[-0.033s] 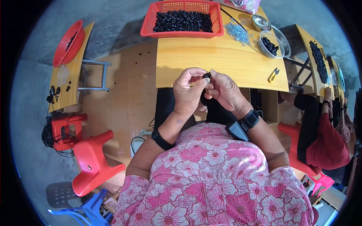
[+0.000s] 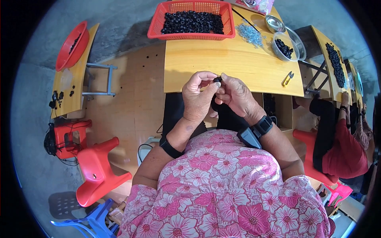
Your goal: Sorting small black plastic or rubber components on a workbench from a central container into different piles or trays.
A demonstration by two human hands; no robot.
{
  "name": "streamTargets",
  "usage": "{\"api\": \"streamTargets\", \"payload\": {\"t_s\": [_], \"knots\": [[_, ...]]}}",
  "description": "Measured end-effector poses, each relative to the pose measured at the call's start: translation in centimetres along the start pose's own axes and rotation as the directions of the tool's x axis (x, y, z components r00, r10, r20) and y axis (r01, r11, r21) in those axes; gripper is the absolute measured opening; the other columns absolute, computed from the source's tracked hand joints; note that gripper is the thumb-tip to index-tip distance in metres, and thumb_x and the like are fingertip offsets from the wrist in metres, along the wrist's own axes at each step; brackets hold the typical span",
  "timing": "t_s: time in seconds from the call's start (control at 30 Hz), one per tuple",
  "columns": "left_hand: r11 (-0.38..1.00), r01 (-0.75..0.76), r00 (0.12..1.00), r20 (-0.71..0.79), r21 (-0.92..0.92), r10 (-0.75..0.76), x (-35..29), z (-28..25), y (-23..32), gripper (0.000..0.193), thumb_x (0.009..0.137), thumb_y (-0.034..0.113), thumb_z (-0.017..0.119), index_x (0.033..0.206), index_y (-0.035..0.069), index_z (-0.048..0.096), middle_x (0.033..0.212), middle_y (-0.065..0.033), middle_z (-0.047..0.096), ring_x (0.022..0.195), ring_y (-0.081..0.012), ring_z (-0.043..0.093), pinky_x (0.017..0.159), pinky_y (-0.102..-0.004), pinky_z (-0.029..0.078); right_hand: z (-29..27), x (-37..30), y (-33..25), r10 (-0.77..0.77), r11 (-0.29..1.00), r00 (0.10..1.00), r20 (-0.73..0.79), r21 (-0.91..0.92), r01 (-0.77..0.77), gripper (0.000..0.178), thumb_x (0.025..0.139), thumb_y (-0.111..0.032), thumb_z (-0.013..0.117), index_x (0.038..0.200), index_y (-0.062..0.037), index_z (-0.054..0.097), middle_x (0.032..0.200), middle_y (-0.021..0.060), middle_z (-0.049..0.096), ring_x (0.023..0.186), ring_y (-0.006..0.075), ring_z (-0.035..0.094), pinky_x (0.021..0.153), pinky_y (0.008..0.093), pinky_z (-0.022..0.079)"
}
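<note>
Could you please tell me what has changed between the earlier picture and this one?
Nothing has visibly changed. The left hand and right hand pinch the same small black part between their fingertips above the near edge of the wooden table, and the red basket of black parts sits where it was.

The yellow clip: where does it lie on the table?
In the head view, the yellow clip lies near the table's right front edge, below the bowl of black pieces.
</note>
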State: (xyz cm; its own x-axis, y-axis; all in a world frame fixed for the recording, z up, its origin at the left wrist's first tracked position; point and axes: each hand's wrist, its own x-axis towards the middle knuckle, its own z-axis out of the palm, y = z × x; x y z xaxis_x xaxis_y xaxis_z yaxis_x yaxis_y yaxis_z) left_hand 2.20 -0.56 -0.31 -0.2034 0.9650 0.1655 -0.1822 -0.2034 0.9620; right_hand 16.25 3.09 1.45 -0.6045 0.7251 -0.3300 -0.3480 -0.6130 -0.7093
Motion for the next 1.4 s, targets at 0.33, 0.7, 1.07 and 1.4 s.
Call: {"api": "streamTargets", "payload": {"t_s": [0.33, 0.7, 1.07, 1.4], "knots": [[0.995, -0.045, 0.998, 0.046, 0.091, 0.041, 0.3, -0.3, 0.8, 0.029, 0.082, -0.009, 0.063, 0.109, 0.001, 0.059, 0.095, -0.0029, 0.061, 0.087, -0.007, 0.056, 0.079, -0.0217, 0.049, 0.2, -0.1, -0.2, -0.038, 0.998, 0.999, 0.017, -0.049, 0.039, 0.034, 0.096, -0.041, 0.052, 0.091, -0.0074, 0.055, 0.071, -0.0027, 0.043, 0.062, 0.0087, 0.04, 0.063, 0.0273, 0.042], [0.993, -0.033, 0.999, 0.002, 0.11, 0.033, 0.2, -0.1, 0.4, 0.022, 0.084, -0.009, 0.062, 0.104, 0.0, 0.058, 0.091, -0.0054, 0.062, 0.073, -0.0088, 0.062, 0.065, -0.0198, 0.052, 0.8, -0.1, 0.1, -0.004, 0.995, 0.999, -0.033, 0.1, 0.008, 0.03, 0.097, -0.036, 0.051, 0.09, -0.0076, 0.053, 0.07, -0.0024, 0.044, 0.059, 0.0089, 0.039, 0.061, 0.0273, 0.041], [0.981, 0.096, 0.992, 0.097, -0.169, -0.08, 0.1, 0.4, 2.1, 0.028, 0.087, 0.0, 0.064, 0.115, -0.001, 0.059, 0.097, -0.0037, 0.061, 0.084, -0.007, 0.058, 0.077, -0.0212, 0.049, 0.0, 0.3, -0.2, -0.115, 0.981, 0.992, 0.043, -0.153, 0.12, 0.034, 0.099, -0.037, 0.046, 0.09, -0.0047, 0.055, 0.068, -0.0032, 0.04, 0.058, 0.0074, 0.037, 0.058, 0.026, 0.039], [0.934, 0.357, 0.876, 0.341, 0.016, -0.341, 0.5, -0.5, 2.9, 0.051, 0.096, 0.036, 0.056, 0.133, 0.001, 0.05, 0.093, 0.0009, 0.056, 0.082, -0.0061, 0.052, 0.069, -0.0199, 0.041, 0.3, -1.0, -1.7, -0.332, 0.573, 0.916, 0.226, -0.723, 0.387, 0.036, 0.099, -0.034, 0.043, 0.106, -0.0011, 0.056, 0.081, 0.0059, 0.059, 0.072, 0.0139, 0.057, 0.068, 0.0279, 0.048]]}}
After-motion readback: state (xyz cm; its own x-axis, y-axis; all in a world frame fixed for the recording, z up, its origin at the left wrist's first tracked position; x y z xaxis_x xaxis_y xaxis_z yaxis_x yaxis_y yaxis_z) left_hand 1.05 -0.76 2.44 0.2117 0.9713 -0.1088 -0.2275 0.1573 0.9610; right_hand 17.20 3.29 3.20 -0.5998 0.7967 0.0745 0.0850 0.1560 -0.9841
